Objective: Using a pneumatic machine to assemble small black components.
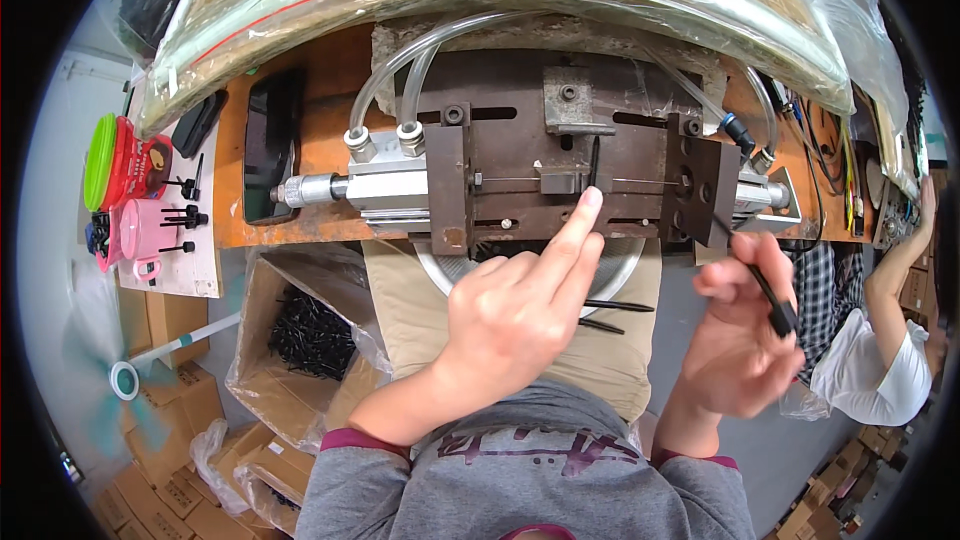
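Observation:
My left hand [522, 308] reaches over the metal fixture [400, 90] with its index finger stretched out. That fingertip touches or nearly touches the lower end of a thin black rod [596, 155], which stands across the small block [562, 181] at the fixture's middle. The other fingers of this hand are partly curled, and their undersides are hidden. To the right, my right hand [745, 340] is closed on a black stick [768, 290] with a thicker block-like end, held at a slant beside the fixture's right plate [712, 190].
Air cylinders [385, 190] with clear hoses flank the fixture. A bowl [432, 265] rests on my lap, with black sticks [620, 306] near its edge. Left stand a phone [271, 135], a pink cup [140, 232] and a carton of black parts [310, 332]. Another person [880, 370] sits right.

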Demonstrator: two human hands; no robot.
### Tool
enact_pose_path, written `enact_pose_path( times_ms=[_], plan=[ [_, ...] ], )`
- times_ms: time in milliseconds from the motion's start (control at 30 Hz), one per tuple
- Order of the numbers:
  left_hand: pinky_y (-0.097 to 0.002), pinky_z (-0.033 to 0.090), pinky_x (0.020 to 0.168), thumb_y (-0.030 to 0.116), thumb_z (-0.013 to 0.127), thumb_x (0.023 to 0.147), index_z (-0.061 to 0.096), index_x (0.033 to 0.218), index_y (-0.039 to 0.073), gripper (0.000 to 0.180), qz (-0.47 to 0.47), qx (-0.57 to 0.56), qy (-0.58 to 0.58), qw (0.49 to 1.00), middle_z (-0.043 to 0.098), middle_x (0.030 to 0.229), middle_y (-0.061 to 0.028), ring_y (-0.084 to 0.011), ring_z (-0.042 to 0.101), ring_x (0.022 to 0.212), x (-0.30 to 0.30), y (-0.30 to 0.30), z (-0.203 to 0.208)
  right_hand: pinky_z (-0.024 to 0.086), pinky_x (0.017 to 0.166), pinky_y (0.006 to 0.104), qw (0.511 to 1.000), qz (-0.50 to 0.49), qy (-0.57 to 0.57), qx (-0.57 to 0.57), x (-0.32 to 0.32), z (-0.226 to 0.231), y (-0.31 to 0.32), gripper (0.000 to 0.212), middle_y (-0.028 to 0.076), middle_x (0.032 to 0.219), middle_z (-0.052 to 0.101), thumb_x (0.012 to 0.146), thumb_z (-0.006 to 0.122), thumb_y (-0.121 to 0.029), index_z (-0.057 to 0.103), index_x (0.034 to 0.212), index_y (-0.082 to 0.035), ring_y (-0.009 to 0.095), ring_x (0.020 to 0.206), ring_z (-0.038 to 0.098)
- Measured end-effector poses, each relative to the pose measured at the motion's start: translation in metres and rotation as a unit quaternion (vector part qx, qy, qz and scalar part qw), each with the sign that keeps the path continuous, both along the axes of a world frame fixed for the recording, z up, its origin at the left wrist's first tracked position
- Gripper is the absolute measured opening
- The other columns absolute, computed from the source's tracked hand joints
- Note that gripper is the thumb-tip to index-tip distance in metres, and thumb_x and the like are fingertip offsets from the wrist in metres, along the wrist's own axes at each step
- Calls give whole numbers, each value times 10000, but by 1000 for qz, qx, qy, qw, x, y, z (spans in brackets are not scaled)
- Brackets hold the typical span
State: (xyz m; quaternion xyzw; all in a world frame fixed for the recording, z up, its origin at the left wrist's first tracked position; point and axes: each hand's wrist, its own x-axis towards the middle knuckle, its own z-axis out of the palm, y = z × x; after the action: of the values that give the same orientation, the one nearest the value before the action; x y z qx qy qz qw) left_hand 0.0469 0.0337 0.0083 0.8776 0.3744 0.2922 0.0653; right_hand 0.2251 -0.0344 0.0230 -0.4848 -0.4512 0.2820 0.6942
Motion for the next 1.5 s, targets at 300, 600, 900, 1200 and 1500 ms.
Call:
enact_pose_path(
  times_ms=[300,600,900,1200,1500],
  plan=[
    [-236,444,484,125,760,727,710,926,17,232,22,12,59,998,682,1175,-99,-95,592,538,-1,-7,7,486,916,396,997,-1,-55,54,7,-4,-7,827,244,1243,516,952,300,-660,496,1304,62,285,890,676],
    [-212,364,433,38,658,684,713,826,-7,159,7,44,0,999,695,1143,-142,-70,459,447,2,4,-2,589,743,333,993,-14,-94,72,5,3,-3,544,281,1233,508,899,637,-356,479,1248,30,287,931,675],
    [-240,433,472,130,774,718,712,909,32,223,13,3,36,999,684,1174,-96,-106,602,536,0,2,6,558,810,357,953,-29,-301,-12,9,7,5,308,237,1235,571,662,749,-6,671,960,6,295,979,657],
    [-216,397,451,43,665,721,716,829,-9,130,2,35,11,999,691,1144,-152,-72,499,460,1,5,3,564,815,359,905,18,-424,-15,-2,4,11,300,207,1154,651,673,751,68,678,962,33,312,968,673],
    [-249,460,491,112,785,715,707,971,34,278,3,-11,37,999,678,1183,-93,-138,654,595,-2,2,7,580,823,380,884,12,-466,29,2,-2,15,293,202,1117,672,639,758,67,695,925,53,342,987,682]
  ],
)
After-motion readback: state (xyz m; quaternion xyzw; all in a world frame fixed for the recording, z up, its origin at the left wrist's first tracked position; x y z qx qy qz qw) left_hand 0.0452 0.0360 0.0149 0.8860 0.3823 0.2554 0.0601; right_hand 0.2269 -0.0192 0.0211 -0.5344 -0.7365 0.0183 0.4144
